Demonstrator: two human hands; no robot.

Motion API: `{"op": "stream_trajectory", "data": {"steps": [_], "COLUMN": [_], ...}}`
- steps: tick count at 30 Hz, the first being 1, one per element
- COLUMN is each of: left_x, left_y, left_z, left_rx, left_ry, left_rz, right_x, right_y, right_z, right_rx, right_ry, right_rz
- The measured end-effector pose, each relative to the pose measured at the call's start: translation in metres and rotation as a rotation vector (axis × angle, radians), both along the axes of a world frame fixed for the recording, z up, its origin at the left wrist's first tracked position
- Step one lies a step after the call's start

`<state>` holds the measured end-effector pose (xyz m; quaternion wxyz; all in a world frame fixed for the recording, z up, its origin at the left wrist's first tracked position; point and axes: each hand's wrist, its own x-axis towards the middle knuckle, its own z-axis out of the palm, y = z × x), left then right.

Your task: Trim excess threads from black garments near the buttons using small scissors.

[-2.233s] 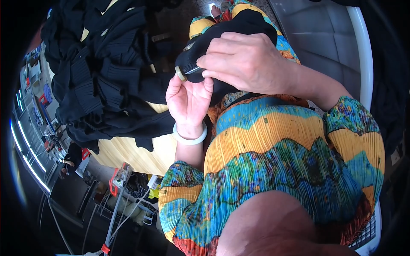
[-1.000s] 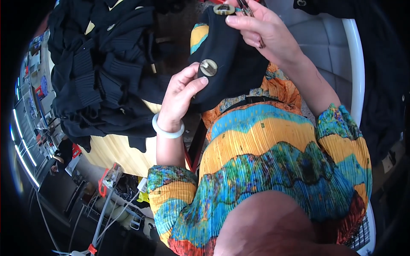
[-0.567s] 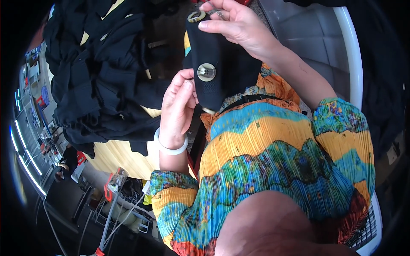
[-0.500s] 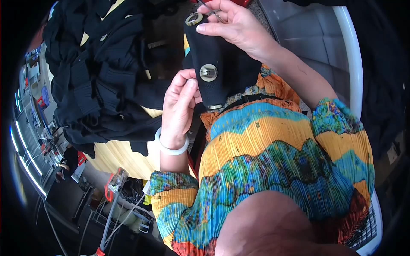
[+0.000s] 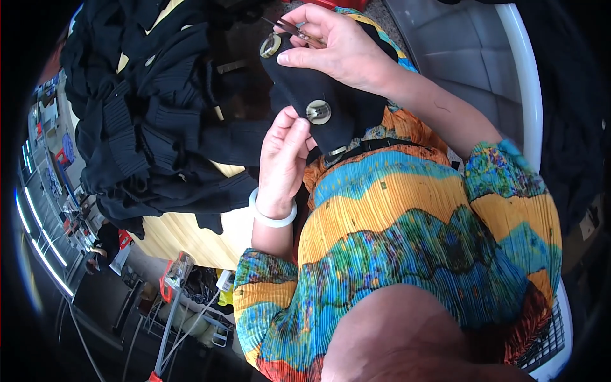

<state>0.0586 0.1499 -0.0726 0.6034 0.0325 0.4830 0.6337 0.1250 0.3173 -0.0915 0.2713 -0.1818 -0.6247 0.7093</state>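
A black knit garment [image 5: 296,79] lies across my lap with its buttoned edge drawn out between my hands. My left hand [image 5: 282,156], with a white bangle at the wrist, pinches that edge right beside a round pale button [image 5: 319,112]. Higher up, my right hand [image 5: 350,54] has small thread snips [image 5: 298,32] in its fingers, blades pointing up and left. Its thumb rests on the cloth near a second button [image 5: 270,45]. A third button [image 5: 336,153] sits lower on the edge, seen at a slant. Some fingers of the right hand are hidden.
Black knit garments [image 5: 146,134] are heaped on a pale wooden table [image 5: 191,239] at the left. To the right stands a large grey bin [image 5: 458,57] with a white rim. A metal pole stand [image 5: 168,331] rises at lower left.
My left hand has shifted a little to the right with the garment's lower edge. The upper edge has moved left and down, and the snips' blades now show more clearly.
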Motion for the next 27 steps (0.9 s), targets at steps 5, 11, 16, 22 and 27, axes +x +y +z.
{"op": "stream_trajectory", "data": {"steps": [5, 11, 16, 22, 27], "left_x": [-0.006, -0.010, -0.011, -0.013, -0.008], "left_y": [-0.003, -0.002, -0.005, -0.008, -0.007], "left_z": [-0.013, 0.000, -0.006, -0.008, -0.007], "left_rx": [0.033, 0.324, 0.334, 0.378, 0.429], "left_ry": [0.309, -0.358, -0.347, -0.359, -0.371], "left_rz": [-0.155, 0.189, 0.255, 0.295, 0.283], "right_x": [-0.002, 0.021, 0.047, 0.055, 0.048], "right_y": [-0.003, -0.006, -0.022, -0.031, -0.035], "right_z": [0.000, 0.014, 0.034, 0.046, 0.039], "right_rx": [0.065, 0.200, 0.088, 0.284, 0.445], "right_ry": [-0.057, -0.138, -0.082, -0.079, -0.070], "right_rz": [-0.028, -0.140, 0.029, 0.175, 0.129]}}
